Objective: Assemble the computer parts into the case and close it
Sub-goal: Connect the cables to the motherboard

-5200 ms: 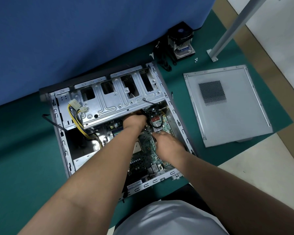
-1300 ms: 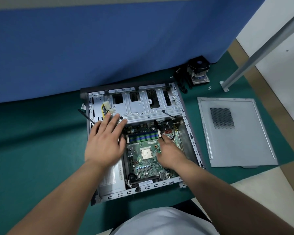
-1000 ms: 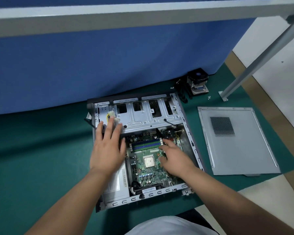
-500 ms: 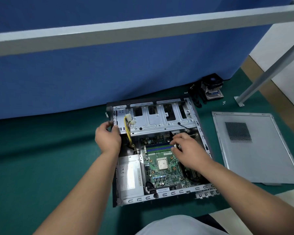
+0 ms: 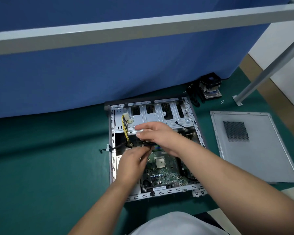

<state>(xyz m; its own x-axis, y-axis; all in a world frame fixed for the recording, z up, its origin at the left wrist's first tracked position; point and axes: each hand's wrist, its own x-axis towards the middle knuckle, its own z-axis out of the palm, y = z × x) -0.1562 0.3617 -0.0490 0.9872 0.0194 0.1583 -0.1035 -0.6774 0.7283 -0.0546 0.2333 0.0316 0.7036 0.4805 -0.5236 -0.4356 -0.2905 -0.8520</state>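
Two hands over open case (image 5: 111, 133) | left hand (image 5: 131, 164), right hand (image 5: 157, 138) grip pinching black cable (image 5: 147, 144) | side panel (image 5: 255, 150) well apart

A green mat (image 5: 41, 167) is covering the surface, and a blue partition (image 5: 109, 73) is standing along its far edge, with a pale grey bar (image 5: 143, 29) running across in front of the partition. At the far right a slanted grey metal leg (image 5: 270, 65) is coming down to a small foot plate (image 5: 237, 100) resting on the mat, while beyond the mat's right edge a tan strip (image 5: 268, 92) and pale floor (image 5: 292, 73) are showing.
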